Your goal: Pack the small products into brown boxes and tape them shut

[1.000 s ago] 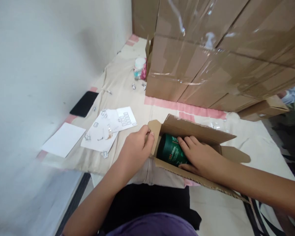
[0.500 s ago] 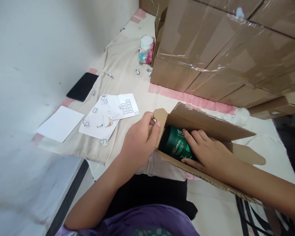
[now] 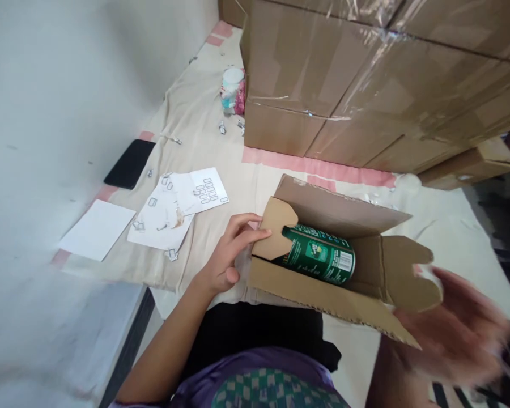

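Green can (image 3: 321, 258) lies on its side inside the open carton (image 3: 323, 297), partly under its left flap (image 3: 276, 226). Left hand (image 3: 225, 255) at the carton's left end: spread, fingertips (image 3: 266, 233) touching that flap, nothing gripped. Right hand (image 3: 454, 326) blurred beside the carton's right end; grip cannot be determined

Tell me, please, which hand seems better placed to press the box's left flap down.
Likely the left hand: it touches that flap, which leans over the green can. The right hand, blurred, is by the opposite flap.
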The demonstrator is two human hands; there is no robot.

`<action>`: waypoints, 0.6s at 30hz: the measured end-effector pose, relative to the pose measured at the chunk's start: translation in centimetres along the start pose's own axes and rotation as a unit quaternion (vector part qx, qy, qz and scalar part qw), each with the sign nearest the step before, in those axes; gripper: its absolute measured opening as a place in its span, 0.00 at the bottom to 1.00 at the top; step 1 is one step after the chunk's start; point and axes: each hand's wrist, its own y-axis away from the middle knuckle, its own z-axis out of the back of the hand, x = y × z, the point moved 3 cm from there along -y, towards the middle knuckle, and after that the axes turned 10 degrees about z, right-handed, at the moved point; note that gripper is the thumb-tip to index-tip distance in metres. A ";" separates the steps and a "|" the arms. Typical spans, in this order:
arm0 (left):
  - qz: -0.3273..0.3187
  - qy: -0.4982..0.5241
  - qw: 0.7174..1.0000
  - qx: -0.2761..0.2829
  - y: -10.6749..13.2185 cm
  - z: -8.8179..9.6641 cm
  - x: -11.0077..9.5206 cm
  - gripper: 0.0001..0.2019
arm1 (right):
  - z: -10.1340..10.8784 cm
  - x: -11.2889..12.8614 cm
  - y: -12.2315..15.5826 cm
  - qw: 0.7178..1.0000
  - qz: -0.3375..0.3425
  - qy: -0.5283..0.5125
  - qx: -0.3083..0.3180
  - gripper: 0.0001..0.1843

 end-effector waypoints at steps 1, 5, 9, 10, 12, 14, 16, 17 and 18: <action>-0.018 -0.004 1.000 -0.002 0.1 -0.1 0.2 0.45 | -0.7 -1.2 0.9 0.999 0.006 -0.030 -0.039 0.41; -0.044 -0.030 0.998 -0.031 0.4 -0.5 0.9 0.40 | -3.0 -4.1 2.5 0.982 0.159 -0.081 -0.063 0.41; -0.016 -0.045 0.995 -0.087 -0.1 -1.0 0.4 0.21 | -3.9 -4.3 2.2 0.968 0.152 -0.127 -0.153 0.42; -0.004 -0.052 0.993 -0.107 -0.3 -1.1 0.1 0.19 | -4.1 -4.2 2.1 0.966 0.126 -0.142 -0.178 0.39; 0.035 -0.051 0.989 -0.136 -0.7 -1.2 -0.6 0.18 | -4.4 -4.0 1.8 0.959 0.061 -0.179 -0.212 0.28; 0.091 -0.028 0.986 -0.138 -0.9 -1.1 -1.1 0.22 | -4.5 -4.0 1.5 0.950 -0.015 -0.230 -0.210 0.17; 0.140 -0.009 0.985 -0.098 -1.0 -1.0 -1.5 0.34 | -4.6 -4.2 1.0 0.943 -0.071 -0.282 -0.164 0.33; 0.155 -0.007 0.985 -0.071 -1.0 -0.9 -1.6 0.37 | -4.6 -4.3 0.6 0.941 -0.081 -0.297 -0.139 0.39; 0.163 -0.008 0.985 -0.051 -1.1 -0.8 -1.7 0.39 | -4.6 -4.3 0.3 0.943 -0.079 -0.302 -0.119 0.42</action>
